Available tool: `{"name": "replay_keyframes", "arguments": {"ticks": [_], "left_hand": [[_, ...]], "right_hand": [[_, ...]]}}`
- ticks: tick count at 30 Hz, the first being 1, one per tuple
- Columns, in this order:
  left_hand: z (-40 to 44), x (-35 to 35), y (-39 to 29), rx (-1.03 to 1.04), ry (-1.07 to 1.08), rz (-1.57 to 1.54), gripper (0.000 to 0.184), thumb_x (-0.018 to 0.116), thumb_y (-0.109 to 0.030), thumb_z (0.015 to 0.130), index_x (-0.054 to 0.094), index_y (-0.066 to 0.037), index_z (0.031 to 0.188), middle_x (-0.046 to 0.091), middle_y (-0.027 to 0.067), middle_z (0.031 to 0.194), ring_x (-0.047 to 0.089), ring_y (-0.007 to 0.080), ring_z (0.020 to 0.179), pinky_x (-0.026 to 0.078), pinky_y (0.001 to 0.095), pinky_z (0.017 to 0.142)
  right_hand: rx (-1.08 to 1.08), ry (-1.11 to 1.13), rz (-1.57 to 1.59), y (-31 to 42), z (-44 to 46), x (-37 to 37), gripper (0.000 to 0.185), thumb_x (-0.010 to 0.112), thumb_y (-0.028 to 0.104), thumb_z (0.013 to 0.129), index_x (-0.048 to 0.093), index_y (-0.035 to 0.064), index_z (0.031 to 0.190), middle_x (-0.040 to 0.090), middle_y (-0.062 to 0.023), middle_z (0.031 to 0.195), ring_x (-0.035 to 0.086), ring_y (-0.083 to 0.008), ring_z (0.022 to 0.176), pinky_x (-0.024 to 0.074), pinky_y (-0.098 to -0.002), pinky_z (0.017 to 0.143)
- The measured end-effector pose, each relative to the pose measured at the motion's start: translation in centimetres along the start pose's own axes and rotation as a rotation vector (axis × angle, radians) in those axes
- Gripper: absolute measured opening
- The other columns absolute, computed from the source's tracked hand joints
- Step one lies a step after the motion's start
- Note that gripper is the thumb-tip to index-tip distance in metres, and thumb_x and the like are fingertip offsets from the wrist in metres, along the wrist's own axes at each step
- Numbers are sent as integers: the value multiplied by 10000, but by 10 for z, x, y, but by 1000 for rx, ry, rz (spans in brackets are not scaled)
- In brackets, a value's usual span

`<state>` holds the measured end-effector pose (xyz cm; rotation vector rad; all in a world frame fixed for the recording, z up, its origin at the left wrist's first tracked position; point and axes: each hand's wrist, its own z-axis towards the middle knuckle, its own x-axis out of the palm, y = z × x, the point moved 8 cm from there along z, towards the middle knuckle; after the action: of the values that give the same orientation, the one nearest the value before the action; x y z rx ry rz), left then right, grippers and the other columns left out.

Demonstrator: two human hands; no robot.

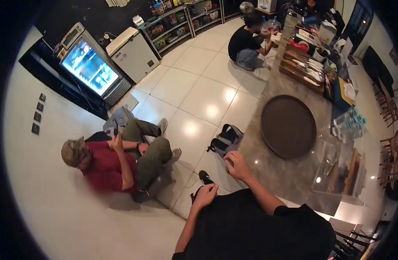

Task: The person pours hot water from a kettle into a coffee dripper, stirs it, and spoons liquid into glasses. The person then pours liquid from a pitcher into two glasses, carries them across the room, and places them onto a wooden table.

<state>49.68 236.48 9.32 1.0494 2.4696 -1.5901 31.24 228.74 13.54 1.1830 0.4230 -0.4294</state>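
Observation:
My left hand is low in front of my black shirt, its fingers curled in. Whether anything is inside them is hidden. A black shoe with white stripes shows just beyond it. My right hand hovers by the near left edge of the stone counter, fingers loosely bent and apart, with nothing visible in them. Below and beyond that hand, a grey and black backpack lies on the tiled floor. A round brown tray rests on the counter, apart from both hands.
A seated person in a red shirt holds a phone at left. Another person squats by the counter's far end. The counter carries a wooden cutlery box, plastic bottles and a clear box. A glass-door fridge and chest freezer stand behind.

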Motion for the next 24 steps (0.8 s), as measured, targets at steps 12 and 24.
{"name": "replay_keyframes", "arguments": {"ticks": [12,24], "left_hand": [[200,-195,-72,194,217,-157,153,588,-160,955,626,-13,938,662,52,780,650,136,765,498,284,707],[483,-334,-141,103,305,-501,237,527,-167,997,581,-13,826,615,41,701,603,116,685,495,282,666]], "right_hand": [[674,-68,-76,-79,67,38,129,637,139,890,680,26,934,672,-121,739,676,-252,699,513,-376,847],[643,62,29,-236,426,79,165,627,105,912,668,-11,1022,700,-109,857,672,-184,801,529,-331,745]]}}
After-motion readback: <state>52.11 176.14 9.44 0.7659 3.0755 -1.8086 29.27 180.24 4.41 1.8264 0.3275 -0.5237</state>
